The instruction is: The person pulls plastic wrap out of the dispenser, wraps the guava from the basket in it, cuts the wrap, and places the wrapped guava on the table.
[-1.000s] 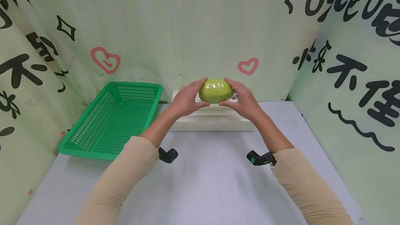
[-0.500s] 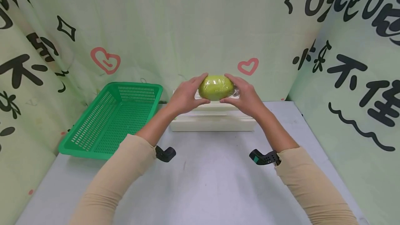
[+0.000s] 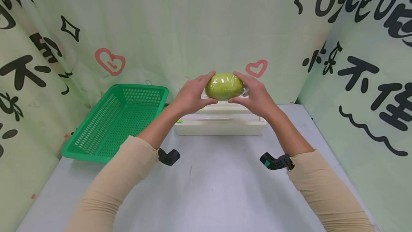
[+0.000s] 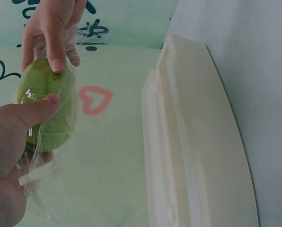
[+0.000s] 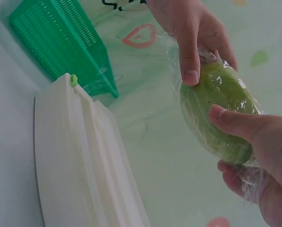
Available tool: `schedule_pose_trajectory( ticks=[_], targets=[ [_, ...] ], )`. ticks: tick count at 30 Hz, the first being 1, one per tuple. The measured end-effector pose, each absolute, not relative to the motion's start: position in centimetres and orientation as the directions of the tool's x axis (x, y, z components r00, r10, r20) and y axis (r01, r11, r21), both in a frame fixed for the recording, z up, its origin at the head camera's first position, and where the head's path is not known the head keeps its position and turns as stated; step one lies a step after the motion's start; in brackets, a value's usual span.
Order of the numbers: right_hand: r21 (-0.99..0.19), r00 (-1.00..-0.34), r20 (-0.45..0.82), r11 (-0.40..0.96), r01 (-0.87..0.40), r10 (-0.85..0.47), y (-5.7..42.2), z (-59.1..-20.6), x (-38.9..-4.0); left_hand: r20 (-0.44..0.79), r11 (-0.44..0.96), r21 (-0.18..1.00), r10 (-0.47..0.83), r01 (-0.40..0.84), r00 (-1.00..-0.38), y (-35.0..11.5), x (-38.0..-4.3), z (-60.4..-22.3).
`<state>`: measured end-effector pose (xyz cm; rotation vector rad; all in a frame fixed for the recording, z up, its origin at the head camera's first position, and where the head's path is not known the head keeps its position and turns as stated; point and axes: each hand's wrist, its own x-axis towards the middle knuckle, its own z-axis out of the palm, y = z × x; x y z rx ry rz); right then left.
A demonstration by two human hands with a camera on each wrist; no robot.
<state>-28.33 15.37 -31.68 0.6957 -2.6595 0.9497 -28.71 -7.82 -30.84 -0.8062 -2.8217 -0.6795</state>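
Note:
A smooth green fruit (image 3: 224, 87), oval and shiny under clear cling film (image 4: 60, 127), is held up between both hands. My left hand (image 3: 192, 96) grips its left end, thumb on the near side and fingers going round behind. The right end is gripped the same way by my right hand (image 3: 255, 95). In the right wrist view, loose film (image 5: 251, 182) bunches at the fruit's lower end beside the right palm. Below and behind the hands lies a long white cling film dispenser (image 3: 220, 129) on the table; the wrists and fruit partly overlap it in the head view.
A green plastic basket (image 3: 112, 128) with slotted sides stands on the table's left, near the left forearm. The white tabletop (image 3: 206, 182) stretches in front of the dispenser. A printed curtain (image 3: 199, 28) hangs close behind and along both sides.
Both hands have lifted the wrapped fruit slightly, and the forearms have spread a little apart. More of the dispenser's top now shows beneath them. The grip stays the same.

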Motion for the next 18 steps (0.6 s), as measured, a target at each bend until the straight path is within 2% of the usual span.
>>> schedule_pose_trajectory(
  ticks=[18],
  targets=[
    [-0.525,-0.861,0.366,0.685,-0.505,-0.354,15.3,-29.7,-27.2,0.271,0.749,0.362,0.485,0.555,-0.832,-8.0,-27.8,-29.0]
  ],
)
